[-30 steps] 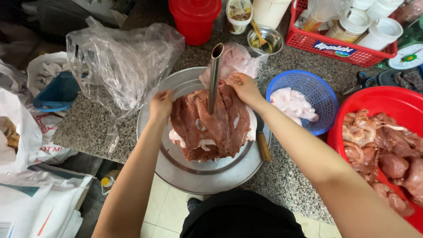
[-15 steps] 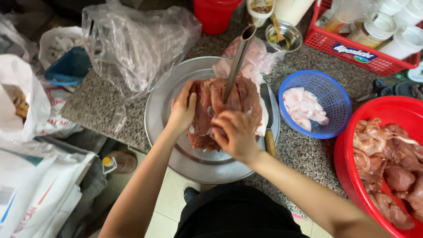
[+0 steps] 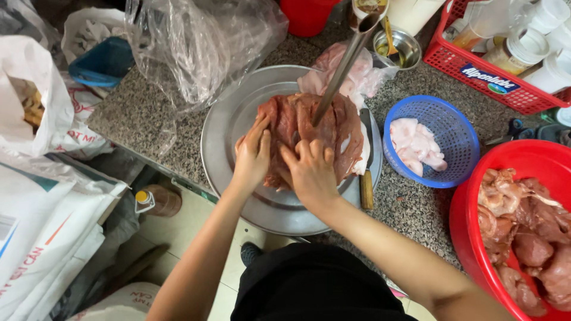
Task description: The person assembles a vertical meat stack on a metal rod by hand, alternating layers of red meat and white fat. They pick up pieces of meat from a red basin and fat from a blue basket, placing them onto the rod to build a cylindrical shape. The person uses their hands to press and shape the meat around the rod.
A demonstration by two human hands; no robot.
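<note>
Both hands (image 3: 279, 160) on raw meat (image 3: 309, 128) — steel tray (image 3: 229, 128) beneath

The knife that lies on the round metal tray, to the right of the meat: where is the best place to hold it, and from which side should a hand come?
Probably by the wooden handle, coming from the near right. The knife lies along the tray rim with its handle pointing toward the person and clear of the meat, while the blade end sits against the meat, partly hidden.
</note>
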